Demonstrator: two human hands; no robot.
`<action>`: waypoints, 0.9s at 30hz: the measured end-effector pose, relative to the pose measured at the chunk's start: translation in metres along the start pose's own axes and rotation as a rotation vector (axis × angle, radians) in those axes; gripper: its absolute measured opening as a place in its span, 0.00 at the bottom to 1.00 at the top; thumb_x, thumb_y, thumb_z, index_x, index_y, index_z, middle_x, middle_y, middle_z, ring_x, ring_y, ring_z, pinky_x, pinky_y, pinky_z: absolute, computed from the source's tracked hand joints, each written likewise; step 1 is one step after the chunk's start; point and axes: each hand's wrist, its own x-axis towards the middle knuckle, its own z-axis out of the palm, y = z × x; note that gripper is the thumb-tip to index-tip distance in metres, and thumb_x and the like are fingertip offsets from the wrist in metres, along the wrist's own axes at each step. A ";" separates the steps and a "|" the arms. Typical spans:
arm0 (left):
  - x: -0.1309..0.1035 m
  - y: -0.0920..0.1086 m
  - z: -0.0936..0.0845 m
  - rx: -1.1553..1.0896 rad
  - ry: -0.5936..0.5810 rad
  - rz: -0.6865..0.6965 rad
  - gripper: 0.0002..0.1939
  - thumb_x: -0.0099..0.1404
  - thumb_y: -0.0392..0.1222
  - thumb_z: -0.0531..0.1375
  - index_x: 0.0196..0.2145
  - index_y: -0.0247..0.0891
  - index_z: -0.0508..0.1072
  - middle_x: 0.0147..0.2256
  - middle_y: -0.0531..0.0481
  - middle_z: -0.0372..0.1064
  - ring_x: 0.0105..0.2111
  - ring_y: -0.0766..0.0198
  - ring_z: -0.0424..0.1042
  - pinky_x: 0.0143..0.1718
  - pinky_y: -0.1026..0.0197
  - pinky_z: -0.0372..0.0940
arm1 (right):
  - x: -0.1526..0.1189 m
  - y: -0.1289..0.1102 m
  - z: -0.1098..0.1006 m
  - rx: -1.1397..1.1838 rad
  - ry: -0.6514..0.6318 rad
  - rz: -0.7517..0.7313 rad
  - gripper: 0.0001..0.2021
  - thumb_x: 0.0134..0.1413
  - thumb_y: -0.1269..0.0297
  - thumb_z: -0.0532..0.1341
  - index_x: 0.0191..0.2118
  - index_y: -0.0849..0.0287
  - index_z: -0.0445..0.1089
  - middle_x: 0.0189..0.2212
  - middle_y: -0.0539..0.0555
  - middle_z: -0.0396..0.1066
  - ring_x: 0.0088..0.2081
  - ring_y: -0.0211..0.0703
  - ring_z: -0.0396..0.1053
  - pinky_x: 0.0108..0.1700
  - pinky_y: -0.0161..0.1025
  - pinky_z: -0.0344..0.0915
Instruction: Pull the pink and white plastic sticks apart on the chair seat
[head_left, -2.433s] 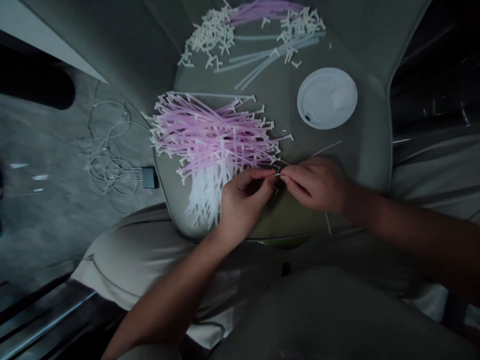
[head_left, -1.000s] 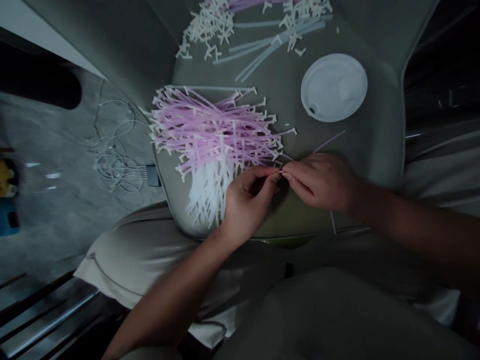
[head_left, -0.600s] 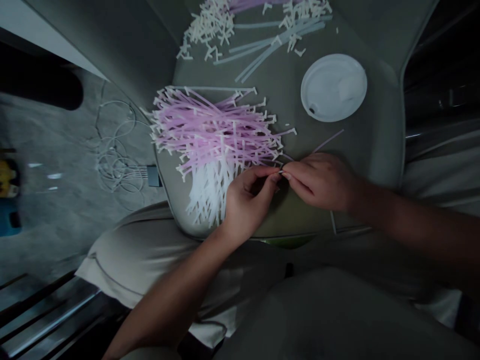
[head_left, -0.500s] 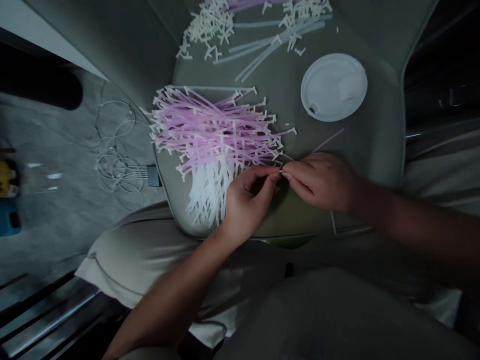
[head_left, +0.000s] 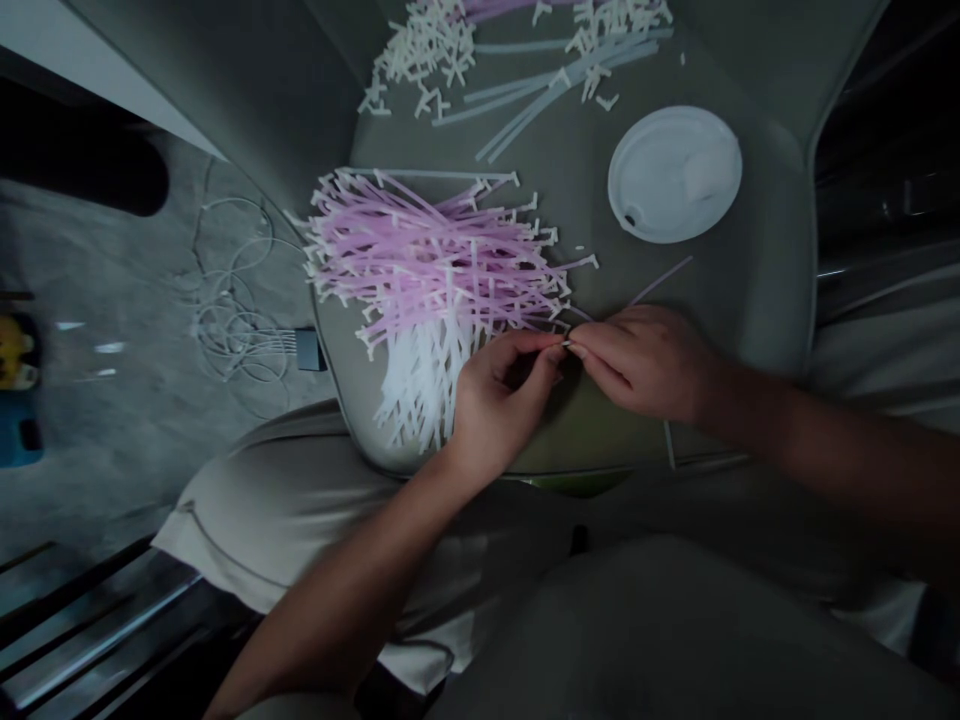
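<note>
Left hand [head_left: 495,405] and right hand [head_left: 646,362] are hiding most of the small pale piece [head_left: 568,344]. The bit showing is looking slim, whitish, maybe a tube tip. Both hands are pinching it from opposite sides, near the right end of the pink tube pile [head_left: 439,265].

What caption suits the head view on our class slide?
Left hand and right hand pinch a small pale piece beside piled pink-purple tubes.
</note>
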 end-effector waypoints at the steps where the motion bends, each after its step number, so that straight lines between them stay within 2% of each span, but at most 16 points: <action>1: 0.000 0.000 0.000 -0.003 -0.004 0.001 0.09 0.64 0.45 0.64 0.39 0.40 0.79 0.33 0.50 0.77 0.31 0.67 0.74 0.35 0.64 0.69 | 0.000 0.000 0.000 -0.009 -0.013 0.008 0.15 0.64 0.66 0.49 0.34 0.62 0.72 0.22 0.55 0.72 0.24 0.40 0.62 0.31 0.40 0.49; 8: 0.001 0.000 0.000 -0.002 -0.001 0.027 0.09 0.64 0.44 0.63 0.39 0.37 0.79 0.31 0.50 0.76 0.30 0.68 0.74 0.33 0.66 0.68 | 0.003 -0.003 -0.004 -0.014 -0.087 0.069 0.14 0.64 0.67 0.49 0.36 0.62 0.72 0.25 0.57 0.74 0.25 0.42 0.66 0.31 0.39 0.49; 15: 0.002 -0.004 -0.001 -0.004 -0.011 0.095 0.07 0.65 0.42 0.63 0.39 0.39 0.78 0.32 0.51 0.76 0.30 0.69 0.74 0.33 0.67 0.68 | 0.003 -0.002 -0.004 -0.016 -0.063 0.043 0.14 0.63 0.67 0.50 0.35 0.62 0.72 0.24 0.56 0.73 0.25 0.41 0.65 0.31 0.39 0.49; 27: 0.002 -0.004 -0.001 0.058 -0.005 0.117 0.08 0.65 0.42 0.63 0.39 0.37 0.78 0.33 0.49 0.77 0.32 0.67 0.75 0.34 0.65 0.70 | 0.001 0.000 -0.002 -0.025 -0.035 0.002 0.14 0.63 0.68 0.50 0.34 0.62 0.72 0.23 0.56 0.72 0.25 0.41 0.64 0.32 0.39 0.49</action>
